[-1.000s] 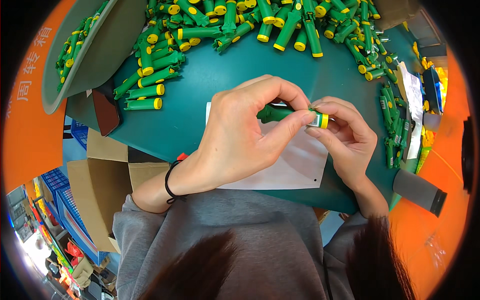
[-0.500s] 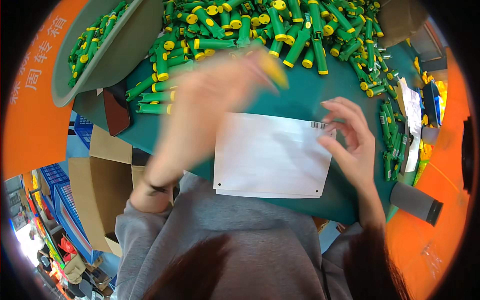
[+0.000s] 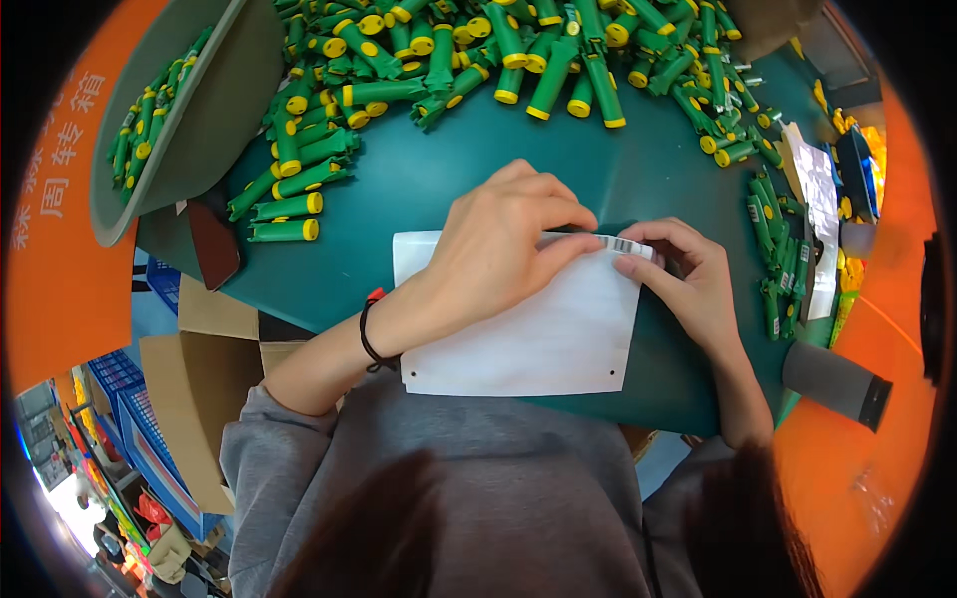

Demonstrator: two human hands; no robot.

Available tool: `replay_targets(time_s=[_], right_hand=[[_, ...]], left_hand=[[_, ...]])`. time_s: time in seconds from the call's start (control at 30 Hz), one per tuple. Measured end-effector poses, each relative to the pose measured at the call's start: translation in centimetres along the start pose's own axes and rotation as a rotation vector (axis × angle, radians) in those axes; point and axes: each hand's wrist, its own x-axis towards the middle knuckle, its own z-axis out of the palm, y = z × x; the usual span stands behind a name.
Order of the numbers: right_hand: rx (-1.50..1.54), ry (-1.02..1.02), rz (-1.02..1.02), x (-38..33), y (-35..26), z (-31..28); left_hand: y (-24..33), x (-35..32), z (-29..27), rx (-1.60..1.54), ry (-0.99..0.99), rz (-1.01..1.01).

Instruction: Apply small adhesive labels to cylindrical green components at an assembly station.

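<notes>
A flat white plastic bag (image 3: 518, 334) lies at the near edge of the table, with a small barcode by its top right corner and a dark hole in each near corner. My left hand (image 3: 503, 234) reaches across it, thumb and fingers closed on its far edge. At the top right corner, just beside the barcode, my right hand (image 3: 688, 279) pinches the bag, some of its fingers curled out of sight. Between the two hands the far edge looks slightly lifted. Past the bag lies a large heap of green tubes (image 3: 553, 80) with yellow end caps.
A grey-green tub (image 3: 214, 130) holding more tubes tilts at the far left, near a dark brown flat object (image 3: 212, 249). An opened cardboard box (image 3: 189, 409) stands below the table's left edge. On the right are a dark grey cylinder (image 3: 835, 382) and several loose tubes (image 3: 781, 249).
My left hand has come down from near the heap onto the bag's far edge; the blurred yellow thing at its fingertips no longer shows. My right hand has closed on the corner.
</notes>
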Motion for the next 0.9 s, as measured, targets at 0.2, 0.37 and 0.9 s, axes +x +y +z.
replay_targets(time_s=[0.2, 0.37, 0.9], right_hand=[[-0.076, 0.001, -0.011, 0.0, -0.1, 0.2], [-0.114, 0.008, 0.037, 0.3, 0.2, 0.2], [-0.06, 0.015, 0.021, 0.1, 0.3, 0.5]], left_hand=[[-0.3, 0.2, 0.2, -0.086, -0.094, -0.095], [-1.1, -0.4, 1.2, 0.129, 0.08, 0.226], [-0.8, -0.8, 1.2, 0.112, 0.068, 0.073]])
